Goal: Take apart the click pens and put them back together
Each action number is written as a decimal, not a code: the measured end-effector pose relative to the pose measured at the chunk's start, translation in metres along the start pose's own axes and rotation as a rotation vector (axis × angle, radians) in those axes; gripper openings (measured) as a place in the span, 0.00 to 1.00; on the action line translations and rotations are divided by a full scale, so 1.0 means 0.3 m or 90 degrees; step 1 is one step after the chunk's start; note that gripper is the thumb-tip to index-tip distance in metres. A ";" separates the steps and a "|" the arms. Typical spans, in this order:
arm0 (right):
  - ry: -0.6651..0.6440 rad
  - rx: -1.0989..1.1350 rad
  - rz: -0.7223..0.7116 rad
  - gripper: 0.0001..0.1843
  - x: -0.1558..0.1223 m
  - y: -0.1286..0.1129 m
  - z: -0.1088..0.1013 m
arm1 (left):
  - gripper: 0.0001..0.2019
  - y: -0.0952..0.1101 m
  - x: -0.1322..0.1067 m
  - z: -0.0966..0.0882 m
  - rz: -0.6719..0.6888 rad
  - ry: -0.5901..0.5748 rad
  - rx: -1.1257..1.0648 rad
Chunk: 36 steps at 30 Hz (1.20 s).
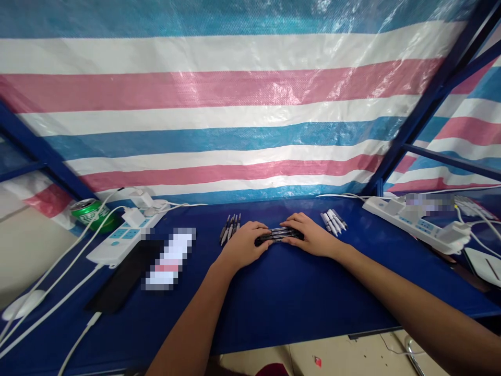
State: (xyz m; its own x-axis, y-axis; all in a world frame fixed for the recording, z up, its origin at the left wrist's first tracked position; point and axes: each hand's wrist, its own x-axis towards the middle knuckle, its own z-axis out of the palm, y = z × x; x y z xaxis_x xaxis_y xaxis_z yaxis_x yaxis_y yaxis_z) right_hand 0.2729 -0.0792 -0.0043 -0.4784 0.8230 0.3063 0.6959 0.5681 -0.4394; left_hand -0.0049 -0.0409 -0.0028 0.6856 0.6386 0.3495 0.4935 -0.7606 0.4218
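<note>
My left hand (245,244) and my right hand (311,236) lie on the blue table (297,292), fingers curled, each closed on one end of a small bundle of dark pens (278,234) lying sideways between them. Just left of my left hand is a little heap of dark pen parts (230,226). Right of my right hand lies a group of white pens (333,221).
A white power strip (123,235) with plugs and cables sits at the left, beside a green can (86,211) and a black phone (124,277). Another power strip (415,223) with chargers is at the right. A striped tarp (235,104) closes the back.
</note>
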 end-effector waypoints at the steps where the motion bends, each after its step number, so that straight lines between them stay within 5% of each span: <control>1: -0.001 0.010 0.005 0.28 0.000 0.001 0.000 | 0.13 0.001 0.000 0.000 -0.003 0.000 -0.007; 14: -0.005 0.104 0.030 0.22 0.003 -0.002 0.003 | 0.09 0.029 0.005 -0.018 -0.008 0.008 -0.070; 36: 0.054 0.057 0.027 0.16 0.008 0.031 0.017 | 0.10 0.002 0.011 0.002 -0.014 0.040 -0.047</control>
State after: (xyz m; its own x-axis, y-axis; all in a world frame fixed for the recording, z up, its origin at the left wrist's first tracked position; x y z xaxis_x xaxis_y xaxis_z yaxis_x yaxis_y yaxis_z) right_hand 0.2756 -0.0720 -0.0119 -0.3995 0.8452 0.3551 0.6623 0.5339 -0.5257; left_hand -0.0021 -0.0395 -0.0019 0.6390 0.6630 0.3900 0.4661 -0.7371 0.4893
